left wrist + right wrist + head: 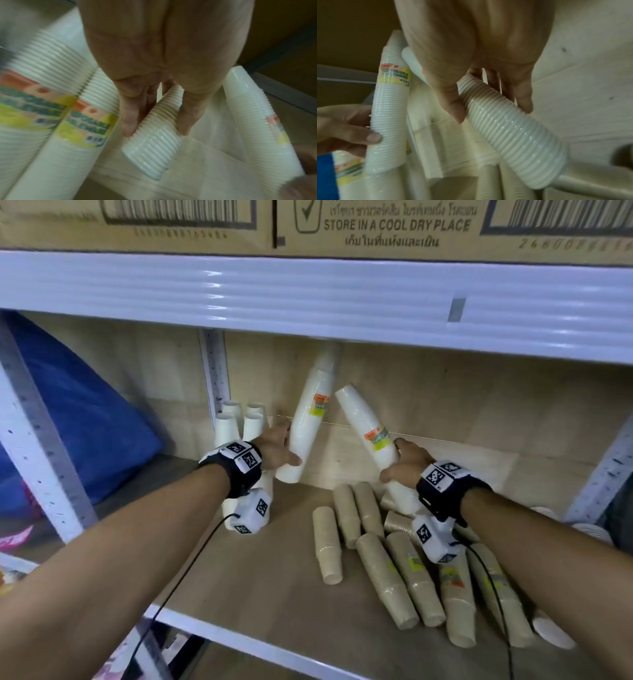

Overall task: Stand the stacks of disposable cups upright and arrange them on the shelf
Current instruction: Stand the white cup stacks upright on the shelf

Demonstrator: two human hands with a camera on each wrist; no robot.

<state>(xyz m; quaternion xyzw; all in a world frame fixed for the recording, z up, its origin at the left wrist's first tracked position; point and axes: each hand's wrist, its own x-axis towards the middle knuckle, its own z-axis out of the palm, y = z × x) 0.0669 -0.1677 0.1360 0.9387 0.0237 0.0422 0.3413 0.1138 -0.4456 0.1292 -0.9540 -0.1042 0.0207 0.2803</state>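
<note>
My left hand [279, 448] grips a tall white cup stack [310, 419] near its wide lower end; the stack tilts to the right, its top near the upper shelf. In the left wrist view the fingers [128, 121] wrap that ribbed stack [154, 147]. My right hand [404, 463] grips a second white stack [371, 440], which leans to the left; the right wrist view shows thumb and fingers [452, 102] around it [513, 135]. Several white stacks [239, 426] stand upright at the back left. Several brown cup stacks [400, 570] lie flat on the shelf board.
The wooden shelf board [267, 587] has a white front edge. A white upper shelf beam [308, 292] with cardboard boxes [376, 224] hangs close above. A perforated upright [215, 368] stands behind the white stacks. A blue bag [78, 412] fills the left bay. More white cups [589, 529] sit at right.
</note>
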